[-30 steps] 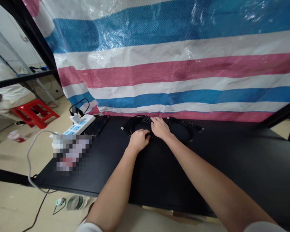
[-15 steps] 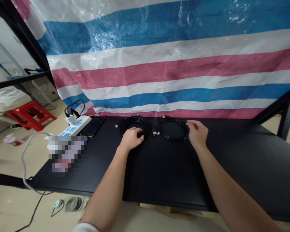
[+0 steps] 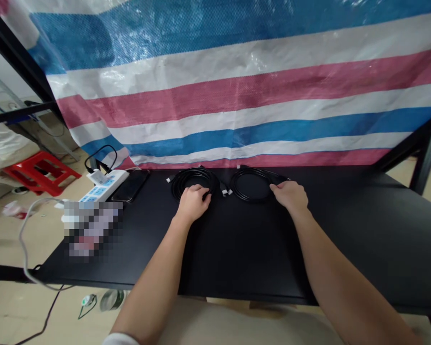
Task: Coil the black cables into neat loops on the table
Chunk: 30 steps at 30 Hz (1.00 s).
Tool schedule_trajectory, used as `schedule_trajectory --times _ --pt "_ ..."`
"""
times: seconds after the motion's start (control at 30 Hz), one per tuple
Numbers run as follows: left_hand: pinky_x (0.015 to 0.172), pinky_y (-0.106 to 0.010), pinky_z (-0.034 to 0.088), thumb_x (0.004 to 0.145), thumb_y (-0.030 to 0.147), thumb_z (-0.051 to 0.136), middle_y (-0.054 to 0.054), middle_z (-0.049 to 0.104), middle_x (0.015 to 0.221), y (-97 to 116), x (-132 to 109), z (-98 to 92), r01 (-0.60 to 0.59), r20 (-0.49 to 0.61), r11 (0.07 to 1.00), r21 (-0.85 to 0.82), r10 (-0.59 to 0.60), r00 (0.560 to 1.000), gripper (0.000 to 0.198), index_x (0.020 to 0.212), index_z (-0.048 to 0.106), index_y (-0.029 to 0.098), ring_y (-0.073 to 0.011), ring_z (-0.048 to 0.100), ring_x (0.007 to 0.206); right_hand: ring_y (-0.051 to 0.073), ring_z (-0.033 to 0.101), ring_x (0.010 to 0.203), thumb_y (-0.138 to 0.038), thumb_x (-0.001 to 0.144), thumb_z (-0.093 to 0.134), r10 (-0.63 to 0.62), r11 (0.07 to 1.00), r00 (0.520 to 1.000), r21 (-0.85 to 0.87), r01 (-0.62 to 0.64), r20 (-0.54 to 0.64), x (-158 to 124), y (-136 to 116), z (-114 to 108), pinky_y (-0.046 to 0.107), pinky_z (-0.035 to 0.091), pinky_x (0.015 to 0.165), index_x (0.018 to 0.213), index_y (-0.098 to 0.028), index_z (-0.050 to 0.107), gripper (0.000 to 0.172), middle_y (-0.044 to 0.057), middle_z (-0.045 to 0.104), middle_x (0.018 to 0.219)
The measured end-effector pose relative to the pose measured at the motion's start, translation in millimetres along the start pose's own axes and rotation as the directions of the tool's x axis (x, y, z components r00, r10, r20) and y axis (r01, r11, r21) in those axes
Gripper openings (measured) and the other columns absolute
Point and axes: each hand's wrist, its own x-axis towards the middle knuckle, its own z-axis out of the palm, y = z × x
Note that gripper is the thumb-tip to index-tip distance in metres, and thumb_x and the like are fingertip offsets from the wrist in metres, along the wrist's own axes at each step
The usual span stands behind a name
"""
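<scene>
Two coils of black cable lie side by side on the black table. My left hand [image 3: 195,203] is curled over the near right edge of the left coiled cable [image 3: 176,186], which looks thicker, with several loops stacked. At the right side of the thinner right coiled cable [image 3: 234,186], my right hand [image 3: 290,194] is closed, thumb and fingers pinching the loops. Light connector ends [image 3: 224,192] show between the two coils, and another connector [image 3: 169,180] pokes out at the far left. My fingertips are partly hidden on both hands.
A white power strip [image 3: 106,187] with a plugged-in charger and a dark phone [image 3: 131,186] sit at the table's left. A blurred-out item [image 3: 93,230] lies in front. Striped sheeting [image 3: 237,105] hangs behind. A red stool [image 3: 41,170] and a seated person are beyond.
My right hand has turned flatter and its fingers reach further left over the right coil. My left hand stays at the left coil. The whole view has shifted slightly.
</scene>
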Motion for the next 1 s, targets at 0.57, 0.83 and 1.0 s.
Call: schedule_trajectory --times 0.57,0.83,1.0 --pt "0.090 -0.043 0.043 0.086 0.035 0.049 -0.014 0.064 0.105 16.6 3.1 6.7 0.101 -0.199 0.994 -0.034 -0.106 0.974 0.031 0.096 0.073 0.019 -0.0288 0.060 0.099 0.005 0.029 0.035 -0.020 0.062 0.070 0.162 0.399 0.942 0.854 -0.334 0.293 -4.1 -14.7 -8.7 0.020 0.021 0.031 0.051 -0.020 0.050 0.023 -0.005 0.049 0.046" --pt "0.096 -0.044 0.043 0.087 0.039 0.048 -0.013 0.064 0.109 12.8 0.1 12.1 -0.067 -0.388 0.994 -0.081 0.030 0.921 0.038 0.116 0.062 0.018 -0.0267 0.058 0.105 0.008 0.034 0.045 -0.026 0.070 0.068 -0.312 0.101 0.904 0.957 -0.274 0.292 -11.5 -12.0 -31.6 0.021 0.032 0.037 0.074 -0.025 0.065 0.005 -0.005 0.045 0.057" --pt "0.099 -0.045 0.043 0.087 0.047 0.050 -0.017 0.059 0.124 21.4 -2.9 16.1 -0.289 -0.419 0.949 -0.129 0.212 0.883 0.056 0.135 0.045 0.017 -0.0277 0.054 0.117 0.009 0.026 0.045 -0.029 0.066 0.068 -0.522 0.180 0.780 0.938 -0.297 0.347 -20.1 -11.7 -37.5 0.022 0.023 0.034 0.073 -0.026 0.068 0.008 -0.004 0.039 0.054"
